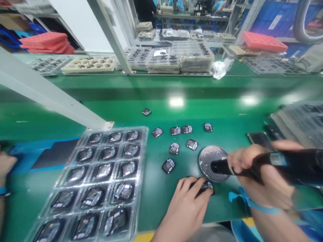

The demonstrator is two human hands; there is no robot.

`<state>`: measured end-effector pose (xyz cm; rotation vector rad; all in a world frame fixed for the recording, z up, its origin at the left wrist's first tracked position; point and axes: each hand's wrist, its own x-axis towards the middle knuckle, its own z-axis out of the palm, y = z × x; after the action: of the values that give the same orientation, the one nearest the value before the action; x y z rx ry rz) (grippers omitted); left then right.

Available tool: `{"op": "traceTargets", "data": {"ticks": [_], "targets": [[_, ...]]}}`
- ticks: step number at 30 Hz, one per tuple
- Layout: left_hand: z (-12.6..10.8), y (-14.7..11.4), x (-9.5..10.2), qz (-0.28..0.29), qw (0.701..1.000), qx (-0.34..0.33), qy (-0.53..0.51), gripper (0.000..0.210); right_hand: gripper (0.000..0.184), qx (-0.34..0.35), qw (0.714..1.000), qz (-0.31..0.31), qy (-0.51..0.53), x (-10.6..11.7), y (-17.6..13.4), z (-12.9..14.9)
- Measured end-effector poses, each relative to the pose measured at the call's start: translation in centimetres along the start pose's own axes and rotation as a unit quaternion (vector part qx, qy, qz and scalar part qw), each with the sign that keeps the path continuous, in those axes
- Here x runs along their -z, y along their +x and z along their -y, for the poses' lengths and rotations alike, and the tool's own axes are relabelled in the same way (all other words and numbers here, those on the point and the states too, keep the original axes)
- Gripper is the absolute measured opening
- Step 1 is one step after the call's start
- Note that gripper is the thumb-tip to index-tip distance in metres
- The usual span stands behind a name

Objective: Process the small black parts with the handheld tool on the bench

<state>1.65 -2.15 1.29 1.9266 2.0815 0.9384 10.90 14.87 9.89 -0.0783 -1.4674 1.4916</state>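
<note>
The long green conveyor workbench (141, 90) is running left to right across the whole view, w/ stacks of clear and beige trays on its far edge. Near left, a clear plastic blister tray (145, 134) is sitting on the green surface, its pockets filled w/ small dark square modules. A round perforated silver metal disc (209, 158) is lying right of centre, w/ a dark phone (257, 138) just beyond it on the right.

The black cylindrical power tool (277, 163) is coming in from the right, approx level, its tip hanging over the disc's near-right part. The right hand (262, 181) is wrapping clenched round the tool's barrel, a blue wrist strap trailing below it. The tool is looking stiff and fairly heavy; mid-barrel, as held, is prob the best balance point.

The left hand (188, 201) is lying at near centre, fingers curling down and pinching one small black square module w/ a shiny face (208, 186), which is sitting on the bench, touching the disc's near rim. The module is looking light, rigid and likely fragile; the glossy face is prob slippery and easy to mark, so taking it by the side edges w/ fingertips seems safest, light pressure only.

Several loose matching modules (174, 148) are lying scattered on the green surface between tray and disc, one more sitting apart farther back. Another person's hand is showing at the far-left edge.
</note>
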Motion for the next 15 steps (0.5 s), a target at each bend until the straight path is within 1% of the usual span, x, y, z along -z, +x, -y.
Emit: {"op": "traceTargets", "data": {"ticks": [7, 15], "targets": [[-0.04, 0.22, 0.19, 0.009, 1.0, -0.005, 0.002, 0.025, 0.037, 0.026, 1.0, 0.013, -0.002, 0.09, 0.37, -0.1], [-0.22, 0.22, 0.45, 0.011, 1.0, 0.007, 0.008, 0.026, 0.037, 0.023, 0.999, 0.027, 0.006, 0.22, 0.1, -0.07]]}}
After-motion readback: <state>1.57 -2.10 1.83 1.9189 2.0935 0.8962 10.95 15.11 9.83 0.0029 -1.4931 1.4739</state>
